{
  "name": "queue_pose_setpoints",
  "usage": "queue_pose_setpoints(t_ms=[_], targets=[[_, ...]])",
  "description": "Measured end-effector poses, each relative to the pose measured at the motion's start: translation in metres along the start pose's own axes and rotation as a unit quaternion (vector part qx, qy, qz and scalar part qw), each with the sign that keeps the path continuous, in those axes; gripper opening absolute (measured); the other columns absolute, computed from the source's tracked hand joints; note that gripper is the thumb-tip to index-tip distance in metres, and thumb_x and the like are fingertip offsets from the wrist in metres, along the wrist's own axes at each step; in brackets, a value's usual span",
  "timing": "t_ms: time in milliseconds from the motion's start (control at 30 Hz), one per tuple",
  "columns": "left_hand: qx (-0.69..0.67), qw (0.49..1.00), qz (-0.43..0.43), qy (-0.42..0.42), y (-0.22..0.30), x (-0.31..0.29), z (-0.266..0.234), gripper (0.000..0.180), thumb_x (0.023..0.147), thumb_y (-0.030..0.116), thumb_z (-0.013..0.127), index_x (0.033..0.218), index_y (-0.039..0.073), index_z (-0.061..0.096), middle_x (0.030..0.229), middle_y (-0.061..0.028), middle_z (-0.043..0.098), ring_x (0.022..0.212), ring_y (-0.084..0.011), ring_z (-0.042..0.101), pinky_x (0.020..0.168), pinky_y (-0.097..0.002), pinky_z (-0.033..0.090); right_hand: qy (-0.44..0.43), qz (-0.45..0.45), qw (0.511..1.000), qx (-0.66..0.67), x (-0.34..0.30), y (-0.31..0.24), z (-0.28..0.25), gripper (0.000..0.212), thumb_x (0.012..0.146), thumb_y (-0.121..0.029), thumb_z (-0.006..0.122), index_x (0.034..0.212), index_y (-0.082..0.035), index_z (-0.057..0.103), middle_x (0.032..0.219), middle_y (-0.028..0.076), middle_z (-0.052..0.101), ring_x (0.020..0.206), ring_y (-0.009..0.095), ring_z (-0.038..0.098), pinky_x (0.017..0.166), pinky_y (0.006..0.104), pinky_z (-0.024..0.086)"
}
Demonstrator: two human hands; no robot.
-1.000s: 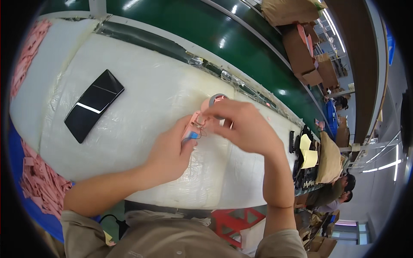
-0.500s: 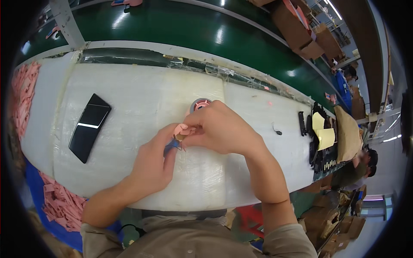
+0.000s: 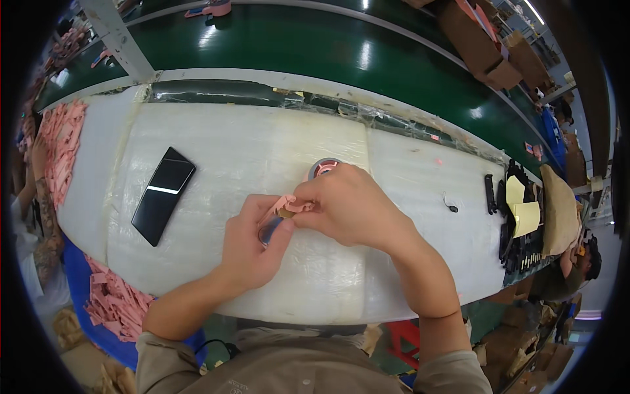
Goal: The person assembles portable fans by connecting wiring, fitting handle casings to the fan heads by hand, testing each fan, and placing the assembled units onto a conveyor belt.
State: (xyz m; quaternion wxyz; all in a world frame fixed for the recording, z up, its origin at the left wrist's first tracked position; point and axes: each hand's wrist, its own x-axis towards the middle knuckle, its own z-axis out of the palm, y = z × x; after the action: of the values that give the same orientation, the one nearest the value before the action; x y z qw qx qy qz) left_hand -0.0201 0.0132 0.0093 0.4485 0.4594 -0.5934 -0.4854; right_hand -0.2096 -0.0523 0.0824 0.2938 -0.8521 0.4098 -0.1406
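Both hands meet above the middle of the padded table. My left hand (image 3: 254, 244) is closed around a small pink plastic part (image 3: 287, 201) with a brownish piece on it. A blue-grey piece (image 3: 268, 230) shows between the left thumb and fingers. My right hand (image 3: 348, 205) pinches the part's right end, its fingertips partly hidden. Just beyond the right hand is a round pink piece with a grey rim (image 3: 321, 165), partly covered by that hand. Whether it joins the held part, I cannot tell.
A black phone (image 3: 164, 196) lies to the left. Pink strips fill a blue bin (image 3: 84, 308) and pile at the table's left end. Black parts (image 3: 510, 230) with yellow paper lie right. A green conveyor (image 3: 275, 46) runs beyond. Another person's arm (image 3: 46, 223) shows at far left.
The view has swung left, so the table and its things sit further right. My left thumb now lies more along the held part. Another person's arm has come into view at the left edge.
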Motion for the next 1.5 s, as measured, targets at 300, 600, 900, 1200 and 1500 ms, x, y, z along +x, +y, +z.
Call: queue_pose_setpoints(t_ms=[300, 600, 900, 1200, 1500], targets=[[0.049, 0.998, 0.022, 0.013, 0.006, 0.003, 0.003, 0.028, 0.094, 0.012, 0.065, 0.117, -0.001, 0.054, 0.092, -0.0142, 0.072, 0.079, -0.0139, 0.069, 0.067, -0.0278, 0.053, -0.021, 0.019, 1.000, 0.004, -0.003, 0.000, -0.005, 0.019, 0.079, -0.023, 0.078, 0.089, -0.008, 0.074, 0.072, 0.012, 0.066, 0.067, 0.033, 0.061, 0.062, 0.0365, 0.049], [-0.050, 0.973, -0.220, -0.036, 0.019, 0.024, -0.023, 0.024, 0.096, 0.016, 0.063, 0.110, -0.004, 0.061, 0.088, -0.0084, 0.071, 0.077, -0.0101, 0.066, 0.069, -0.0260, 0.054, 0.297, 0.098, 0.922, 0.229, -0.040, 0.056, -0.006, 0.011, 0.082, -0.005, 0.078, 0.092, -0.002, 0.073, 0.086, 0.006, 0.070, 0.069, 0.009, 0.063, 0.059, 0.0214, 0.049], [-0.047, 0.979, -0.197, -0.024, 0.019, 0.022, -0.022, 0.019, 0.095, 0.011, 0.065, 0.107, -0.003, 0.062, 0.083, -0.0050, 0.070, 0.073, -0.0067, 0.063, 0.062, -0.0226, 0.050, 0.327, 0.207, 0.876, 0.287, -0.026, 0.098, 0.031, 0.010, 0.086, -0.009, 0.077, 0.087, 0.000, 0.071, 0.080, 0.004, 0.068, 0.066, 0.006, 0.060, 0.058, 0.0206, 0.047], [0.001, 0.985, -0.169, -0.047, 0.014, 0.021, -0.023, 0.016, 0.094, 0.011, 0.066, 0.104, -0.001, 0.063, 0.074, -0.0035, 0.067, 0.066, -0.0043, 0.056, 0.057, -0.0239, 0.043, 0.320, 0.190, 0.890, 0.262, -0.026, 0.096, 0.028, 0.011, 0.086, -0.009, 0.077, 0.086, 0.001, 0.071, 0.077, 0.003, 0.068, 0.064, 0.006, 0.059, 0.058, 0.0203, 0.046], [0.029, 0.988, -0.147, -0.046, 0.010, 0.020, -0.023, 0.017, 0.095, 0.014, 0.065, 0.102, -0.002, 0.063, 0.078, -0.0058, 0.070, 0.068, -0.0065, 0.062, 0.057, -0.0249, 0.046, 0.322, 0.181, 0.889, 0.269, -0.028, 0.099, 0.030, 0.011, 0.087, -0.010, 0.076, 0.086, 0.000, 0.071, 0.075, 0.002, 0.067, 0.062, 0.005, 0.056, 0.055, 0.0201, 0.044]])
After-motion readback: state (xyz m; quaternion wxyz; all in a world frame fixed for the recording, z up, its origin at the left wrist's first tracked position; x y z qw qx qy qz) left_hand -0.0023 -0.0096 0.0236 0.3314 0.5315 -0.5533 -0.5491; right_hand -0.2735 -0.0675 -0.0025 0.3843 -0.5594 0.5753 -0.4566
